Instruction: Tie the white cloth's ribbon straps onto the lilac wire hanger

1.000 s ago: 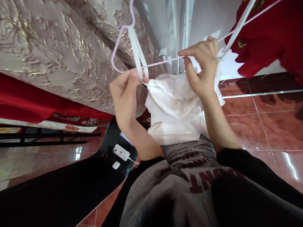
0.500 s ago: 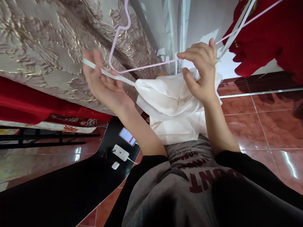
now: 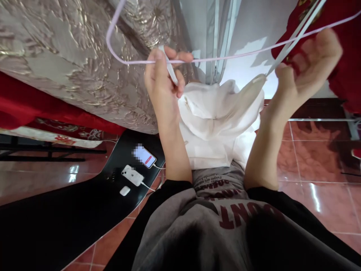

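Note:
A pale pink clothes hanger (image 3: 225,58) stretches across the upper view. My left hand (image 3: 165,77) is closed around its lower bar near the left corner, with a white strap (image 3: 171,70) lying across the fingers. Below the bar hangs a white garment (image 3: 217,126) of thin cloth, bunched in front of my body. On its right side another white strap (image 3: 278,60) runs up past the hanger. My right hand (image 3: 307,67), slightly blurred, is beside this strap with thumb and fingers apart; whether it touches the strap is unclear.
A black bench (image 3: 70,214) at the lower left bears two phones (image 3: 145,156) (image 3: 132,175) on cables and a small white case (image 3: 125,191). Gold-patterned fabric (image 3: 70,67) hangs on the left, red cloth (image 3: 342,56) on the right. The floor (image 3: 310,162) is red tile.
My left hand has moved right and closed on the hanger bar. My right hand has let go of the bar and moved right, towards the right strap. The hanger has shifted and risen slightly.

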`<state>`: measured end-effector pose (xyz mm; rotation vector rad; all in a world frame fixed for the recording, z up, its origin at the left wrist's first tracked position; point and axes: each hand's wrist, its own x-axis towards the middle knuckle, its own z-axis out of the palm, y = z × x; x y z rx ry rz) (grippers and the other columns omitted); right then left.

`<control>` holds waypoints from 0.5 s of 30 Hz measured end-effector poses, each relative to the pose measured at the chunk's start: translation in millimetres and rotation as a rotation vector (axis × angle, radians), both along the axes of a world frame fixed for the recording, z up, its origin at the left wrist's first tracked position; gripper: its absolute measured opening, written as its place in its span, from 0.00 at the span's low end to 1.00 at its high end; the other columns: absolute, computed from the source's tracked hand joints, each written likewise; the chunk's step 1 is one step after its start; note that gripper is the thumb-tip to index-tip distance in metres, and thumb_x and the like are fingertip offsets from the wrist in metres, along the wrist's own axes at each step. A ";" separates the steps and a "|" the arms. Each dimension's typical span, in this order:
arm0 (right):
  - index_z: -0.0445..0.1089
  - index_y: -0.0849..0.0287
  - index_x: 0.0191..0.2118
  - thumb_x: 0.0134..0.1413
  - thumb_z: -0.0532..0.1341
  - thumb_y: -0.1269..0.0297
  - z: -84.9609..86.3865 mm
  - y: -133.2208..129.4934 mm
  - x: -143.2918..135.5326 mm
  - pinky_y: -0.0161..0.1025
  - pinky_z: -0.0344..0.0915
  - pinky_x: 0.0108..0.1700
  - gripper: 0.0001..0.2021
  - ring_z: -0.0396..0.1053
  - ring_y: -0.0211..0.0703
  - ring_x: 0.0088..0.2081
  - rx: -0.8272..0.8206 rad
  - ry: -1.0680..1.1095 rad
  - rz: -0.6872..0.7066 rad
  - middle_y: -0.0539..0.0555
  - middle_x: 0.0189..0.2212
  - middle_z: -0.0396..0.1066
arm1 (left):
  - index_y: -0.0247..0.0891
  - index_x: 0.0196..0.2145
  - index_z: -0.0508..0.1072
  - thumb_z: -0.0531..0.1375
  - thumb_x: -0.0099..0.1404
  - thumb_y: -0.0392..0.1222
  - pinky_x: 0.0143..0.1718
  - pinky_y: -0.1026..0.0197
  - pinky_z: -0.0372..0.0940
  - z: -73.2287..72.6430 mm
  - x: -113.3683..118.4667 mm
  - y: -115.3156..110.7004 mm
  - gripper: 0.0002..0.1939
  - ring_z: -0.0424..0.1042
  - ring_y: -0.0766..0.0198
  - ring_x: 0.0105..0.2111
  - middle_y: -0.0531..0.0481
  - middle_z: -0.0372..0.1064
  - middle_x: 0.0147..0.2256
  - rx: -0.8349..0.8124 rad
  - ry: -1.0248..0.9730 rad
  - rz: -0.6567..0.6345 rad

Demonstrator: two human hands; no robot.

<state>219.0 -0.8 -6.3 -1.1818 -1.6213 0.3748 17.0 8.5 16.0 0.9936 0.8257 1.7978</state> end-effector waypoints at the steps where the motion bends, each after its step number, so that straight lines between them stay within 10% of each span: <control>1: 0.70 0.43 0.59 0.67 0.59 0.45 -1.7 0.7 1.6 0.61 0.72 0.65 0.20 0.69 0.54 0.65 0.010 0.027 -0.012 0.57 0.51 0.74 | 0.40 0.34 0.67 0.43 0.85 0.37 0.25 0.55 0.38 0.9 -0.3 0.3 0.21 0.51 0.66 0.18 0.49 0.78 0.33 0.003 -0.011 0.004; 15: 0.76 0.57 0.31 0.60 0.71 0.50 -15.6 15.1 11.4 0.39 0.68 0.32 0.16 0.69 0.36 0.28 0.558 0.460 -0.370 0.49 0.25 0.70 | 0.42 0.36 0.65 0.49 0.83 0.38 0.25 0.55 0.40 4.0 -1.0 -5.8 0.14 0.53 0.65 0.19 0.51 0.77 0.35 0.017 0.102 0.073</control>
